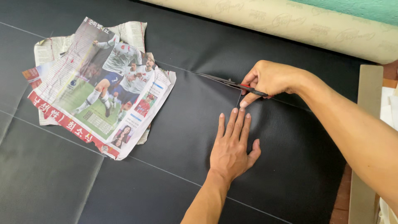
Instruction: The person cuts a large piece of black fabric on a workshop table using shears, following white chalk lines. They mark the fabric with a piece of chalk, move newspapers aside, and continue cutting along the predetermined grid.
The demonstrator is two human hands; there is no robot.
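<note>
My right hand [271, 79] grips a pair of scissors [232, 82] with red-and-black handles, blades pointing left along a cut line in a black leather-like sheet [174, 137]. My left hand [233, 146] lies flat, fingers together, pressing the sheet just below the scissors. The cut edge of the sheet runs from the blades toward the left.
A pile of cut newspaper pieces [97, 87] with colour photos lies on the sheet at the upper left. A cream-coloured roll of material [290, 23] runs along the far edge. A pale wooden board [367, 137] stands at the right, beside white material.
</note>
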